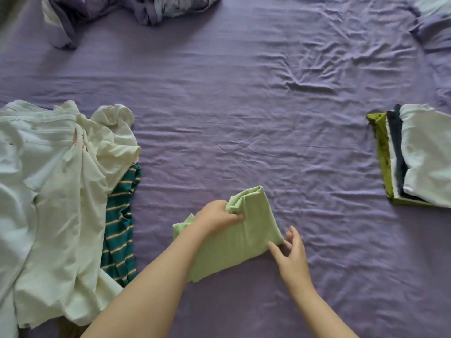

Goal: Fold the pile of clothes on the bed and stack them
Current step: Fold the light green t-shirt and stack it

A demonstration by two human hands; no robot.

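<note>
On the wrinkled purple bedsheet (pixel 244 106), a loose heap of white clothes (pixel 48 191) lies left, a folded light-green garment (pixel 244 235) centre (under both hands), a stack of folded clothes (pixel 415 157) right.

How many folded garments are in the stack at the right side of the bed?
4 visible: white folded garment on top, then dark navy, thin white, olive green at the bottom. More may be hidden.
</note>
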